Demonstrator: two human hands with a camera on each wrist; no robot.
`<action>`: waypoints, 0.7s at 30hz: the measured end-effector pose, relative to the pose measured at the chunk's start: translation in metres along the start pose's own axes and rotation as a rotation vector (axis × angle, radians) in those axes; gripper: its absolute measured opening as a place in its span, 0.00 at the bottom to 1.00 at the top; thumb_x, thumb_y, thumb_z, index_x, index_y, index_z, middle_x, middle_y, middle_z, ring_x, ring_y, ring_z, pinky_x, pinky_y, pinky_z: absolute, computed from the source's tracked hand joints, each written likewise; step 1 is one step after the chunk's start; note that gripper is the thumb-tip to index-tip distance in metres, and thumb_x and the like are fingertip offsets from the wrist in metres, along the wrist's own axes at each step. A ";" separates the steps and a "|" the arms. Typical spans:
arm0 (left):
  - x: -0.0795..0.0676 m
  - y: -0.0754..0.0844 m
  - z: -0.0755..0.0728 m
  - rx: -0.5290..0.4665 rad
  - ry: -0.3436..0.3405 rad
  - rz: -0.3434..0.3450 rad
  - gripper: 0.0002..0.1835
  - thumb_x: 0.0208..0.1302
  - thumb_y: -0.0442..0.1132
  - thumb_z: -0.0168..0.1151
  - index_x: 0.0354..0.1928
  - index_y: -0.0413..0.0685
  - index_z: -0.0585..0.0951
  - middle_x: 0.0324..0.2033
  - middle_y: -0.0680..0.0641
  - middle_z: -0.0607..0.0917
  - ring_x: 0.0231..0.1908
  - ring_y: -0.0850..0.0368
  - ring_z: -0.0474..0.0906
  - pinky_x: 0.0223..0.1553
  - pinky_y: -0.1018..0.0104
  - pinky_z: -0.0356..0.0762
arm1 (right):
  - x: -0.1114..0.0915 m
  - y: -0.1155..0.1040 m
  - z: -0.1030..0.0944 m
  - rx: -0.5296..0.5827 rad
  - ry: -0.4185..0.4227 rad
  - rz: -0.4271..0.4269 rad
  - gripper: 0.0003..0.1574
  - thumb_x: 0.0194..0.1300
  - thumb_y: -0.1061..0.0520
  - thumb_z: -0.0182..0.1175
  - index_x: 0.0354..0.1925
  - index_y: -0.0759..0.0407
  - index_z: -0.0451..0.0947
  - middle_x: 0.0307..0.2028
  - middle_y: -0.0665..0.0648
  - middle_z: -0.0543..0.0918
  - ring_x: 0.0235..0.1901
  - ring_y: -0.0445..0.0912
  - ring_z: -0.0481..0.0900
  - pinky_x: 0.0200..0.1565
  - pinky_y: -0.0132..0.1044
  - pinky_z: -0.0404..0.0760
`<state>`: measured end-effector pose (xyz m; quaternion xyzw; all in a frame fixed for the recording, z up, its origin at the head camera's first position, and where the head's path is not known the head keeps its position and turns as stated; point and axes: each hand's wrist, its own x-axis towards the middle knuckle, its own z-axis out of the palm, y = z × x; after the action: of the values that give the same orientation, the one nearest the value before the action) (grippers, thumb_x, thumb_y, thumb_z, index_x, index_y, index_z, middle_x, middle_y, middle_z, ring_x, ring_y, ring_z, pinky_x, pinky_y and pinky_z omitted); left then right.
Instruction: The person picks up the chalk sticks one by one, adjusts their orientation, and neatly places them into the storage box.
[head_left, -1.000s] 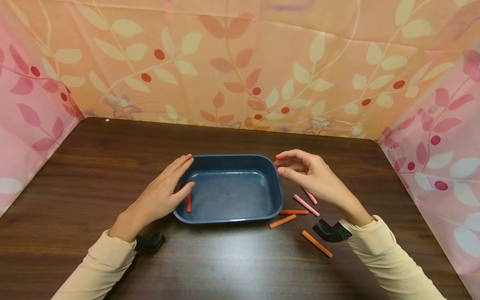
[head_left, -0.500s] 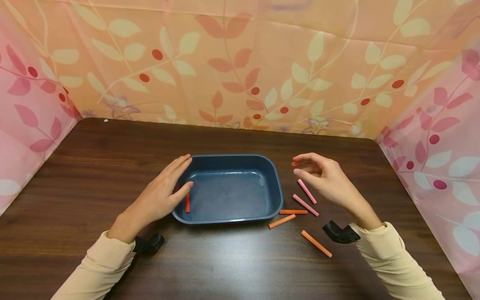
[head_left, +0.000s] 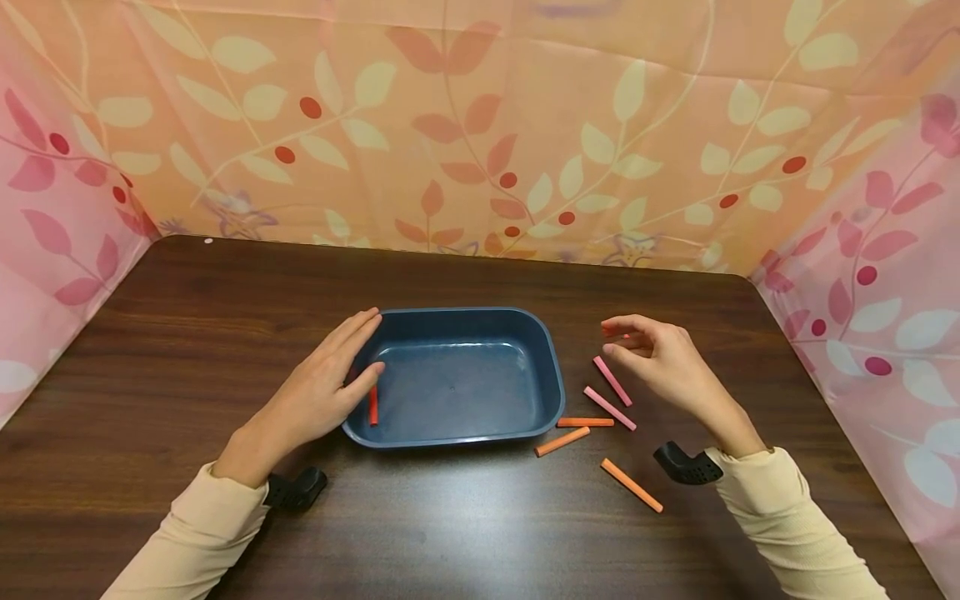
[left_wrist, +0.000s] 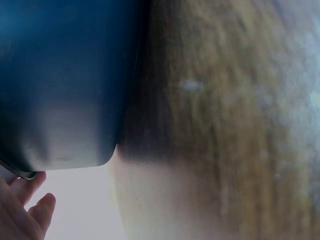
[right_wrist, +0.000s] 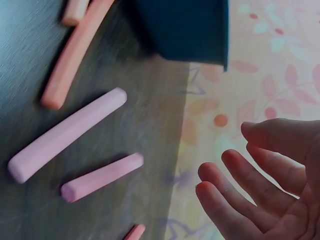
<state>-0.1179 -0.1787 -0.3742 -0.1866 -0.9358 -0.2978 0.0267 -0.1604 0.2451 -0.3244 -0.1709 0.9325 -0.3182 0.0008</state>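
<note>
My left hand rests on the left end of a dark blue rectangular tray, fingers straight along the rim and thumb over the inside. In the left wrist view its fingertips show by the tray's corner. Inside the tray, beside that thumb, lies a red stick. To the right of the tray my right hand hovers above the table, fingers loosely bent and apart, with nothing between them in the right wrist view. Two pink sticks lie just below it. A red stick end shows at the right wrist view's bottom edge.
Several orange sticks lie right of the tray: one by its corner, one below that, another nearer the front. The brown wooden table is bordered by floral cloth at the back and sides.
My right hand has moved from the tray's right rim rightward and slightly down, uncovering the pink sticks. The left hand stays on the tray.
</note>
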 end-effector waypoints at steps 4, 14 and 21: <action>0.000 0.000 0.000 0.000 0.003 0.003 0.37 0.72 0.43 0.57 0.78 0.46 0.54 0.77 0.43 0.55 0.77 0.42 0.50 0.71 0.37 0.55 | 0.000 0.009 0.000 -0.016 -0.002 0.005 0.19 0.64 0.62 0.66 0.54 0.64 0.80 0.50 0.65 0.86 0.44 0.57 0.88 0.42 0.26 0.83; 0.001 -0.001 -0.001 -0.007 0.007 0.006 0.37 0.72 0.43 0.57 0.78 0.45 0.55 0.77 0.42 0.55 0.77 0.42 0.50 0.71 0.37 0.55 | 0.002 0.030 -0.004 -0.085 -0.005 0.024 0.24 0.63 0.64 0.66 0.56 0.71 0.78 0.49 0.70 0.85 0.46 0.62 0.86 0.47 0.54 0.84; 0.000 -0.001 -0.001 -0.008 0.006 0.008 0.37 0.72 0.43 0.57 0.77 0.44 0.55 0.77 0.42 0.55 0.77 0.42 0.50 0.71 0.37 0.55 | 0.005 0.048 -0.004 -0.158 -0.032 0.048 0.23 0.61 0.66 0.66 0.55 0.71 0.79 0.47 0.71 0.86 0.43 0.61 0.87 0.43 0.52 0.85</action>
<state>-0.1186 -0.1797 -0.3741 -0.1894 -0.9338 -0.3020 0.0300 -0.1805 0.2815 -0.3495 -0.1531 0.9584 -0.2406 0.0100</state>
